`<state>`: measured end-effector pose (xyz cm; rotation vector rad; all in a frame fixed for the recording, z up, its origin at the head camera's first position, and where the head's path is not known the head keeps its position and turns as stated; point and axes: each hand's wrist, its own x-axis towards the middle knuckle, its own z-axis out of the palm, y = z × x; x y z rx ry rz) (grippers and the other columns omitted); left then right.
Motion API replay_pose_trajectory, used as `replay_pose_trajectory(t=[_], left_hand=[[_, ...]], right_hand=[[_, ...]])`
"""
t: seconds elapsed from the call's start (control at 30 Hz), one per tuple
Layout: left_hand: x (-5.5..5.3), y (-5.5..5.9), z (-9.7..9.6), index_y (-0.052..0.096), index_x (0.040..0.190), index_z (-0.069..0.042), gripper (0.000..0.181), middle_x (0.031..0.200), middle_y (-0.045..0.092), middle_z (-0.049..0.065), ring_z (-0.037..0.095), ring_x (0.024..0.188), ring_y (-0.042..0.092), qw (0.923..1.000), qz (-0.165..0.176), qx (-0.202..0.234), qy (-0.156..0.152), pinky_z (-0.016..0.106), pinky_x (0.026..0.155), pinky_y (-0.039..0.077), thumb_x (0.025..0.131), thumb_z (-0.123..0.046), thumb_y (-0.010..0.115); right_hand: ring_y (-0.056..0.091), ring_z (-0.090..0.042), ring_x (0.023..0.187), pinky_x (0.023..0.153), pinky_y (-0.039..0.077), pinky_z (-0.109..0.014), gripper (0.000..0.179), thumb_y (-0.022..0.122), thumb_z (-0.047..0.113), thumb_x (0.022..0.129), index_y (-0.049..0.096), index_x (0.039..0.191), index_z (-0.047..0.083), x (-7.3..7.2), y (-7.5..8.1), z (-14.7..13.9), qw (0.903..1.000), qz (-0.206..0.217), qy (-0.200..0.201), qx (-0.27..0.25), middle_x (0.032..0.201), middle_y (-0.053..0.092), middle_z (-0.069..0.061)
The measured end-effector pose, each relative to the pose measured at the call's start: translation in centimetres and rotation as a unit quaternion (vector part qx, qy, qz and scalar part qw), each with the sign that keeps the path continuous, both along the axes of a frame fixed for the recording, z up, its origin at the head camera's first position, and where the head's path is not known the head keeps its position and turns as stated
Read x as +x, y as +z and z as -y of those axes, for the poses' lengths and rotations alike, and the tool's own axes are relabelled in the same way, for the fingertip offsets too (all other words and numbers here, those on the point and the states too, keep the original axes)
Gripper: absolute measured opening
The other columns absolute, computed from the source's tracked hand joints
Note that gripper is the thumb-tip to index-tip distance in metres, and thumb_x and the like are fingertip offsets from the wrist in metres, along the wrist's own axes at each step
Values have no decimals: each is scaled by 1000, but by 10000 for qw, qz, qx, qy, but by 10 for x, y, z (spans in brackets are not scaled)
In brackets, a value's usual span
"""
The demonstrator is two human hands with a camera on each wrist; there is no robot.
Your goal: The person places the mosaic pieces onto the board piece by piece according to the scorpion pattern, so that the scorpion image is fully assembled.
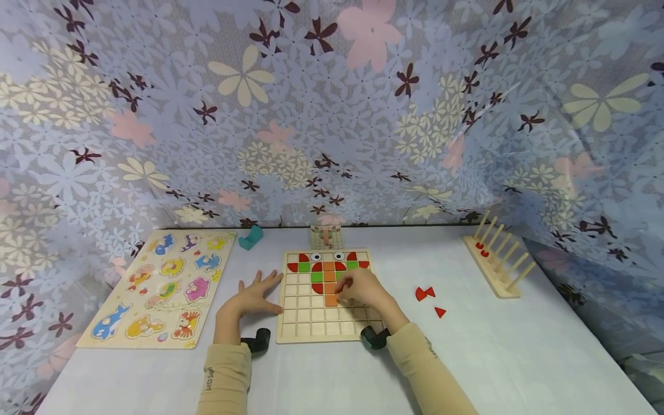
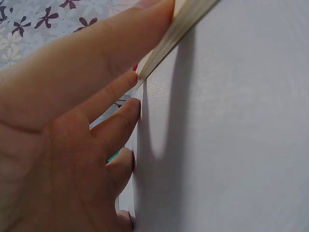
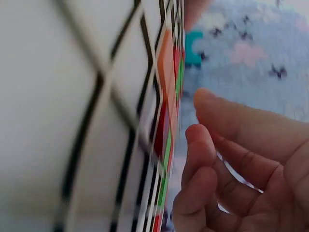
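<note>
A square wooden grid board (image 1: pixel 303 329) lies flat on the table, with red, green and orange pieces and two eye tiles in its upper cells. An orange column (image 1: pixel 330 288) runs down its middle. My left hand (image 1: pixel 254 297) is spread at the board's left edge, thumb and a fingertip touching the rim. Over the board's right half hovers my right hand (image 1: pixel 361 288), fingers bent beside the orange column. The right wrist view shows nothing between those fingers (image 3: pixel 200 150); a dark red piece (image 3: pixel 161 130) sits in the grid close by. The hand covers some cells.
Three loose red pieces (image 1: pixel 425 293) lie right of the board. A pegged wooden stand (image 1: pixel 493 271) with red beads is at far right. At left lies an animal puzzle board (image 1: pixel 155 288); a teal block (image 1: pixel 251 237) and pattern card (image 1: pixel 327 237) are behind.
</note>
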<state>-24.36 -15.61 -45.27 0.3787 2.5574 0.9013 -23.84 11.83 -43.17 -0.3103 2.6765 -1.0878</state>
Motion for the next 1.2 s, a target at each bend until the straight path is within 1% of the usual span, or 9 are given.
replay_pose_trajectory(t=[0.07,0.23,0.37,0.63,0.87,1.0,1.07,1.2], left_hand=[[0,0,-1,31,144,-8,89,152,19,14,41,139,-3,10000,20,-15,8,65,102,-14,71,-28,77],[-1,-1,-1,30,145,-9,88,152,19,13,41,139,-4,10000,56,-62,45,65,103,-13,72,-27,76],[-1,-1,0,30,145,-9,89,152,19,14,41,139,-4,9999,84,-55,62,65,103,-13,71,-28,76],[0,0,0,30,144,-8,89,152,19,14,41,139,-3,9999,106,-37,31,65,103,-13,71,-28,77],[1,1,-1,31,144,-8,90,152,19,15,41,139,-2,9999,105,6,44,66,103,-12,70,-27,77],[1,1,-1,31,144,-8,90,152,19,14,41,139,-2,9999,104,15,62,66,103,-12,70,-27,78],[1,2,-1,30,144,-8,90,152,19,15,41,139,-2,9999,96,22,61,66,102,-12,70,-27,78],[1,3,-1,31,144,-8,90,152,19,14,41,139,-2,9999,98,17,83,66,102,-12,70,-27,77]], right_hand=[[49,-13,60,56,41,-25,9,74,7,74,69,81,7,-1,0,-11,9997,29,-219,-109,65,56,0],[51,-16,68,58,42,-27,12,73,8,75,68,86,6,-5,0,-39,9971,31,-714,-259,73,58,-2],[53,-18,72,61,44,-28,16,71,7,76,67,91,4,-6,3,-56,9945,113,-974,-378,78,59,-5],[55,-21,79,66,45,-32,21,68,7,78,66,98,1,-6,7,-83,9922,97,-1193,-348,84,61,-7],[52,-24,83,66,42,-32,25,66,5,79,64,103,0,-3,5,-109,9903,353,-1321,-237,90,60,-9],[51,-24,81,63,44,-30,28,63,-4,73,63,100,-1,-2,4,-119,9891,450,-1405,22,92,60,-13],[51,-23,78,60,45,-29,30,62,-8,68,64,97,-1,-2,4,-122,9871,524,-1483,297,92,59,-14],[53,-22,71,57,45,-29,29,65,-8,65,64,92,0,0,6,-125,9807,731,-1567,914,91,59,-14]])
